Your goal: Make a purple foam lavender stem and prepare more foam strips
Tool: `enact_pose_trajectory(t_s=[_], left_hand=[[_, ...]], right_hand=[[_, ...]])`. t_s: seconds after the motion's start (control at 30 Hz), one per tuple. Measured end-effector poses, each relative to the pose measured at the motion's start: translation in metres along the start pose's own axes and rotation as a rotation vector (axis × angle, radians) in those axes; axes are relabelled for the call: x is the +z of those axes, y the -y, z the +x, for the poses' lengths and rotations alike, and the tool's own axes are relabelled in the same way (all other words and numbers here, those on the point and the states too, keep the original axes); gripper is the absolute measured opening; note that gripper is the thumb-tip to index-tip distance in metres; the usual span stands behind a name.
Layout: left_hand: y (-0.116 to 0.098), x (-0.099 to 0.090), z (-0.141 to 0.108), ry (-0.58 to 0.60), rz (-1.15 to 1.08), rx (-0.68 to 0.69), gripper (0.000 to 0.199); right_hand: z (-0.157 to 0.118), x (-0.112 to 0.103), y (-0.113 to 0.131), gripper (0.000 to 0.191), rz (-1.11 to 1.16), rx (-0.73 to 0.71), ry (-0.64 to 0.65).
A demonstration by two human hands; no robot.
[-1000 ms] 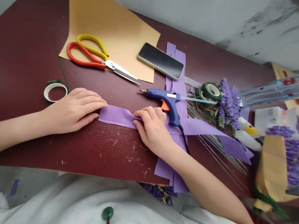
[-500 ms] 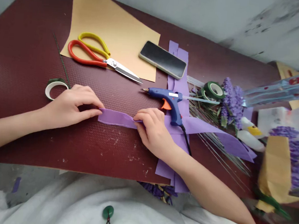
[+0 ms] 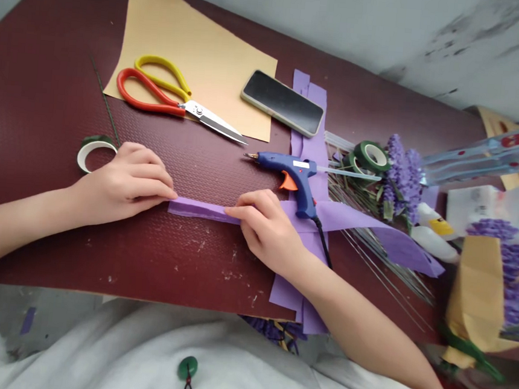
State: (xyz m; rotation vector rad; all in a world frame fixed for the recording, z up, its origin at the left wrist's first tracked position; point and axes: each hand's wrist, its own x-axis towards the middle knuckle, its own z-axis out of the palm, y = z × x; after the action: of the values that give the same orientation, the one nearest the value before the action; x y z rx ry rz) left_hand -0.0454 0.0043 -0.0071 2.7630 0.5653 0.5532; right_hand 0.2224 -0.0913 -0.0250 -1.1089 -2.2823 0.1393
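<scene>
A long purple paper strip (image 3: 201, 209) lies across the table, folded lengthwise between my hands. My left hand (image 3: 127, 180) pinches its left end with thumb and fingers together. My right hand (image 3: 268, 225) grips the fold farther along, index finger pressed on the edge. The strip runs on to the right beneath the glue gun's handle and curls up at its far end. Just above my right hand rests the blue glue gun (image 3: 285, 162) with an orange trigger. A roll of green tape (image 3: 85, 156) sits behind my left hand, a thin green wire (image 3: 106, 103) beside it.
Scissors (image 3: 194, 109) with red and yellow handles and a phone (image 3: 282, 102) lie partly on tan paper (image 3: 200, 38). More purple strips (image 3: 285, 290) lie crosswise under the gun. To the right are wire stems (image 3: 384, 269), green tape rolls (image 3: 372, 156) and purple flowers (image 3: 400, 176).
The strip's far edge has been folded over toward me, so the part between my hands looks narrower. My left fingers have turned more downward; my right index finger has stretched out leftward.
</scene>
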Motion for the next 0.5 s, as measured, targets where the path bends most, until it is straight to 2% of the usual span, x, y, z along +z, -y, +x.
enact_pose_trajectory(t_s=[0.1, 0.27, 0.5], left_hand=[[0.0013, -0.0015, -0.0019, 0.041, 0.027, 0.048, 0.019], [0.0011, -0.0032, -0.0026, 0.037, 0.026, 0.178, 0.022], [0.0017, -0.0008, -0.0021, 0.058, 0.039, 0.227, 0.027]], right_hand=[[-0.0008, -0.0005, -0.0022, 0.025, 0.000, -0.011, 0.001], [-0.0013, -0.0022, -0.0022, 0.021, 0.001, -0.045, 0.024], [-0.0014, -0.0037, 0.0013, 0.020, -0.052, -0.097, 0.051]])
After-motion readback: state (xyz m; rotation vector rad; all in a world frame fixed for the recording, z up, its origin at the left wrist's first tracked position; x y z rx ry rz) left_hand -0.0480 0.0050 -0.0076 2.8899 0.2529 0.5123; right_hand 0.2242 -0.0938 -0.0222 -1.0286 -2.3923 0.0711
